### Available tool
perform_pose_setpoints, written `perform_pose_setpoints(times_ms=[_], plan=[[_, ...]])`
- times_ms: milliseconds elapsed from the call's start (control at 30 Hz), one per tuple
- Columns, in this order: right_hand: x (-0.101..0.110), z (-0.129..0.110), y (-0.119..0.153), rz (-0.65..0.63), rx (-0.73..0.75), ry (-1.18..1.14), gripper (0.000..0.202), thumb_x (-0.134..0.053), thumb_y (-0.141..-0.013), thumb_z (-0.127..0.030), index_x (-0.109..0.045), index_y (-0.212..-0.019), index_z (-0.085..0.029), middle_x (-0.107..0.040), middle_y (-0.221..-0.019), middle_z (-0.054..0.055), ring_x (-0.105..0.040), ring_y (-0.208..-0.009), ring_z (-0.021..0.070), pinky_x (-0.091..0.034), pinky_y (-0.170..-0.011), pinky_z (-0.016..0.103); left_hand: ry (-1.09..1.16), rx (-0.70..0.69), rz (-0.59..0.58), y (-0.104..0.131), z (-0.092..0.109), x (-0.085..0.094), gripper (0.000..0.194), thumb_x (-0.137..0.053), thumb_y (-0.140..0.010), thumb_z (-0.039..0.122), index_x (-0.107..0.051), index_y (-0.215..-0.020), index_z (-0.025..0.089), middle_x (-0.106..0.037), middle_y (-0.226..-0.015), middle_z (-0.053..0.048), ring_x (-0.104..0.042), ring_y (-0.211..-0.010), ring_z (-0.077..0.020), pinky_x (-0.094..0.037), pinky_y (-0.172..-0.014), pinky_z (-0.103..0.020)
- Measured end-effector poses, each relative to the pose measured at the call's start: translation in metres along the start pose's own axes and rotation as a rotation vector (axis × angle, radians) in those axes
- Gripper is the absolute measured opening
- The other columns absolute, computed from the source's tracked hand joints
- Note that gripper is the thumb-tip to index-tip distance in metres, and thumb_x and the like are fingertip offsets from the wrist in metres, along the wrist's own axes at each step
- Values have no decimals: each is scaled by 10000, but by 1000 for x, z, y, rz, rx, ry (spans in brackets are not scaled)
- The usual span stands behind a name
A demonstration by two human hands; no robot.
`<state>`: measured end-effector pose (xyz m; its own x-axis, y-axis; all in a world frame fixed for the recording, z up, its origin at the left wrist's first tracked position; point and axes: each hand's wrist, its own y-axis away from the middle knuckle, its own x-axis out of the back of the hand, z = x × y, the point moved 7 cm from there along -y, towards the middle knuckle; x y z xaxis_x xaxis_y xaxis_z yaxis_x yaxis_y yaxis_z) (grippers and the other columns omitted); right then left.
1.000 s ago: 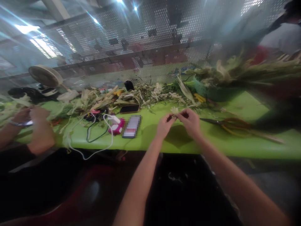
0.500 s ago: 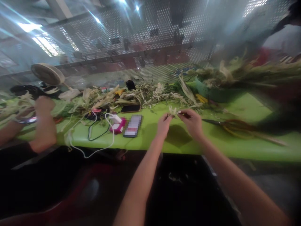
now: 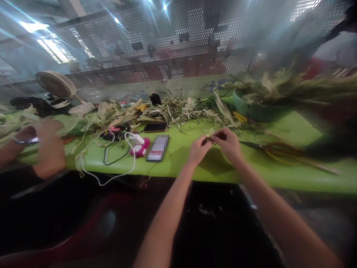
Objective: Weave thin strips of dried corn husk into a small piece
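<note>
Above the green tabletop (image 3: 178,163), my left hand (image 3: 199,149) pinches a small bundle of pale husk strips (image 3: 208,134). My right hand (image 3: 228,144) meets it from the right, its thumb and fingertips closed on the same bundle. The strips' ends stick up a little above the fingertips; their lower part is hidden by my fingers. Just right of my right hand lie scissors (image 3: 252,144) with dark blades and orange-yellow handles.
Dried husks and scraps (image 3: 189,109) line the table's back. A green basin (image 3: 248,108) with leaves stands right. Left lie two phones (image 3: 158,149), a pink power adapter (image 3: 140,149) and a white cable (image 3: 117,178). A co-worker's arms (image 3: 50,149) work at far left.
My hands have come closer together, the left turning toward the right. Less of the strips shows above my fingers. The co-worker's hands at left have moved slightly.
</note>
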<state>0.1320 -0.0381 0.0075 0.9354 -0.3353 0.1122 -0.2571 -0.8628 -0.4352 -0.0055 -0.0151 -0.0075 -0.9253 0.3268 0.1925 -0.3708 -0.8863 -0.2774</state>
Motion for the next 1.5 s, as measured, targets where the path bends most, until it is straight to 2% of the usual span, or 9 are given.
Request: perform_pose_setpoints(times_ms=[133,300,467,600,700,967,1067,1200,1500], plan=[[1,11,-3,2,-116,-121,397,-843,-635,-414,-620,-875,-190,-618,-750,-8,-554,-634,131,-478,-596,276,65,-15,-7,0,3,0,268,-515,-911,382,-678,-902,170,-675,-890,-56,-592,-844,-170,-438,-799,-280],[-8,13,0,-89,-212,-305,396,-861,-606,-417,-700,-883,-186,-703,-841,30,-641,-718,158,-543,-732,318,105,-11,-21,1,6,1,308,-484,-932,398,-693,-907,173,-702,-955,-67,-616,-909,-188,-443,-848,-291],[-6,3,1,-68,-90,-259,298,-857,-633,-391,-722,-815,-197,-676,-784,18,-620,-660,144,-533,-680,301,263,61,-31,-4,-7,-2,282,-544,-893,378,-720,-943,163,-712,-957,-68,-620,-905,-188,-439,-874,-302],[-4,1,0,-91,2,-140,203,-797,-725,-372,-767,-854,-218,-671,-889,42,-640,-797,175,-528,-752,317,364,128,14,-7,-20,-1,250,-599,-855,367,-728,-937,170,-711,-951,-57,-615,-908,-175,-426,-869,-289],[-4,2,-1,-135,-6,-143,175,-765,-758,-369,-778,-868,-233,-685,-899,39,-641,-855,186,-518,-802,328,409,152,13,-7,-25,0,245,-617,-839,368,-727,-925,167,-707,-931,-49,-612,-893,-162,-422,-832,-270],[-10,6,-1,-191,-177,-301,281,-875,-597,-390,-737,-753,-201,-705,-748,16,-643,-705,152,-534,-743,318,387,223,6,-6,-29,-1,219,-650,-813,363,-693,-800,148,-644,-766,-16,-564,-758,-132,-407,-738,-245],[-11,7,0,-195,-192,-288,324,-890,-569,-405,-712,-735,-191,-701,-719,16,-647,-677,155,-546,-726,328,389,249,0,-6,-29,-2,194,-642,-816,337,-679,-802,147,-636,-754,-17,-564,-758,-135,-405,-735,-244],[-11,7,0,-207,-151,-241,341,-889,-565,-426,-703,-727,-190,-696,-711,18,-653,-680,165,-546,-722,336,352,211,-8,-6,-28,-2,195,-594,-845,335,-656,-795,157,-611,-748,-7,-539,-735,-129,-385,-703,-240],[-7,-12,2,-198,153,129,183,-728,-792,-386,-751,-828,-208,-705,-786,44,-635,-738,191,-502,-702,336,332,138,44,-7,-25,6,246,-562,-878,335,-593,-702,167,-543,-705,8,-473,-706,-119,-350,-675,-239]])
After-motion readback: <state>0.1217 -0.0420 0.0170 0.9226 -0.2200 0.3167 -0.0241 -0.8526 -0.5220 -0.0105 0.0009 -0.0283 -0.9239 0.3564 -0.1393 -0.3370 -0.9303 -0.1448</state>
